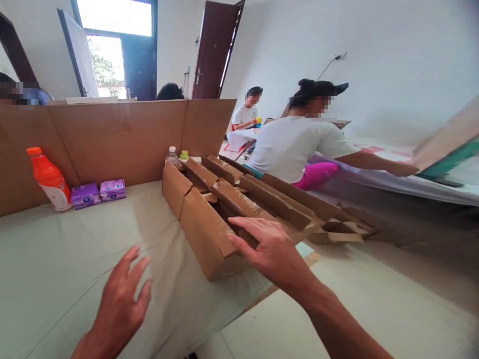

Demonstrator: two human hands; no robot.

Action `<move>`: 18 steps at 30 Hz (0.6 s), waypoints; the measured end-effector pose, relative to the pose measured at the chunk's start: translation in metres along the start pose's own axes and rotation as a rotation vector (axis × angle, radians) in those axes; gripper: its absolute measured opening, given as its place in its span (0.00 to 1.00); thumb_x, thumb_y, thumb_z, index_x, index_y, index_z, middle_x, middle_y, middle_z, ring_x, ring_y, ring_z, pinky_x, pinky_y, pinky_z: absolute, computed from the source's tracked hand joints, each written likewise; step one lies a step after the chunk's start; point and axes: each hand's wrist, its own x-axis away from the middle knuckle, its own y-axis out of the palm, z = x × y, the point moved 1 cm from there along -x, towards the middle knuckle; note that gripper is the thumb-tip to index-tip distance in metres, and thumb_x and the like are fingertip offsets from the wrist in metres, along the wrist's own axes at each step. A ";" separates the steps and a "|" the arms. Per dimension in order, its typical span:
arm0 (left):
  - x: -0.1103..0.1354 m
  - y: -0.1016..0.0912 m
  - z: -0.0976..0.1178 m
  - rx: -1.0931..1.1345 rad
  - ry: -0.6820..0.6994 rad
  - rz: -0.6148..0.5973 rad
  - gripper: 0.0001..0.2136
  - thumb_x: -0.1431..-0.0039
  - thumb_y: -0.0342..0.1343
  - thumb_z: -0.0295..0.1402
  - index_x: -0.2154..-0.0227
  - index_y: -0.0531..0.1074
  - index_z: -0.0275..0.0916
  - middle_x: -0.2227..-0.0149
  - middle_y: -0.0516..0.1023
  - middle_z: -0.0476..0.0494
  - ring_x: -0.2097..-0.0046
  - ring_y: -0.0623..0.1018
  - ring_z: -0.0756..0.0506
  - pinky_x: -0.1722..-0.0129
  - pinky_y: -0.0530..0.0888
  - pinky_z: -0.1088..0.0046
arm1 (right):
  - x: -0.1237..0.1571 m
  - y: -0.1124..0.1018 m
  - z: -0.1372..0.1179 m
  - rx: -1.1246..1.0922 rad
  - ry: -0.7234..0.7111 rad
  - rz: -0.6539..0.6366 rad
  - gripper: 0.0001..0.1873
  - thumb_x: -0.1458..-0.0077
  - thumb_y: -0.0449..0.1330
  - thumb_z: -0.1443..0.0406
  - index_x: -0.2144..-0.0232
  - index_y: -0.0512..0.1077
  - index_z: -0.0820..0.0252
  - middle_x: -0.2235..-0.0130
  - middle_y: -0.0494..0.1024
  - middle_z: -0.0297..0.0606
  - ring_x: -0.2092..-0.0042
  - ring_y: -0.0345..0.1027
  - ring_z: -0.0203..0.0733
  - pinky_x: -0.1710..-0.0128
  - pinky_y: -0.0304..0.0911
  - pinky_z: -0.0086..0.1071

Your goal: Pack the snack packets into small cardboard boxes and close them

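Note:
My right hand (270, 249) lies with fingers stretched out on the nearest of several folded brown cardboard boxes (209, 234), which stand in rows at the table's right edge. Nothing is in its fingers. My left hand (121, 299) hovers open, fingers spread, above the pale green tablecloth (75, 249), a little to the left of the boxes and apart from them.
An orange drink bottle (50, 179) and two purple packets (98, 193) stand at the back left against a cardboard partition (123, 134). A small clear bottle (172, 155) stands behind the boxes. A person in a white shirt (295, 144) works at the neighbouring table on the right.

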 end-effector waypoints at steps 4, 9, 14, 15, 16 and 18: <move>-0.076 0.031 0.046 0.209 0.194 -0.101 0.22 0.37 0.49 0.23 0.40 0.64 0.40 0.36 0.68 0.29 0.48 0.81 0.39 0.49 0.80 0.58 | -0.001 -0.005 -0.014 -0.109 -0.036 -0.104 0.18 0.37 0.56 0.58 0.48 0.75 0.57 0.55 0.84 0.44 0.56 0.79 0.49 0.55 0.72 0.44; -0.126 0.078 0.065 0.368 0.318 -0.207 0.29 0.44 0.47 0.18 0.38 0.60 0.37 0.38 0.71 0.31 0.40 0.76 0.38 0.45 0.78 0.57 | 0.001 -0.018 -0.023 -0.267 -0.102 -0.203 0.16 0.33 0.51 0.63 0.47 0.71 0.58 0.54 0.83 0.43 0.56 0.78 0.44 0.57 0.73 0.38; -0.121 0.097 0.055 0.463 0.192 -0.206 0.21 0.49 0.47 0.15 0.54 0.70 0.39 0.55 0.80 0.39 0.52 0.81 0.40 0.53 0.79 0.62 | -0.015 -0.028 -0.008 -0.345 0.032 -0.289 0.18 0.30 0.45 0.62 0.47 0.71 0.57 0.53 0.83 0.39 0.53 0.79 0.40 0.55 0.72 0.32; -0.118 0.098 0.053 0.472 0.183 -0.202 0.22 0.51 0.46 0.15 0.55 0.71 0.39 0.55 0.80 0.39 0.52 0.80 0.40 0.53 0.79 0.63 | -0.022 -0.026 -0.005 -0.264 0.048 -0.343 0.18 0.30 0.45 0.62 0.50 0.73 0.58 0.54 0.83 0.41 0.53 0.79 0.41 0.54 0.72 0.33; -0.116 0.097 0.052 0.479 0.180 -0.200 0.22 0.53 0.46 0.14 0.57 0.71 0.39 0.55 0.80 0.39 0.52 0.80 0.41 0.52 0.78 0.63 | -0.030 -0.023 -0.003 -0.150 0.052 -0.442 0.17 0.31 0.46 0.63 0.53 0.74 0.59 0.54 0.83 0.42 0.53 0.78 0.43 0.53 0.71 0.34; -0.114 0.097 0.051 0.485 0.172 -0.204 0.22 0.55 0.45 0.14 0.59 0.70 0.40 0.57 0.80 0.41 0.52 0.79 0.41 0.53 0.78 0.64 | -0.046 -0.012 -0.004 0.102 0.050 -0.686 0.18 0.32 0.47 0.64 0.58 0.77 0.61 0.56 0.83 0.45 0.54 0.79 0.47 0.53 0.70 0.37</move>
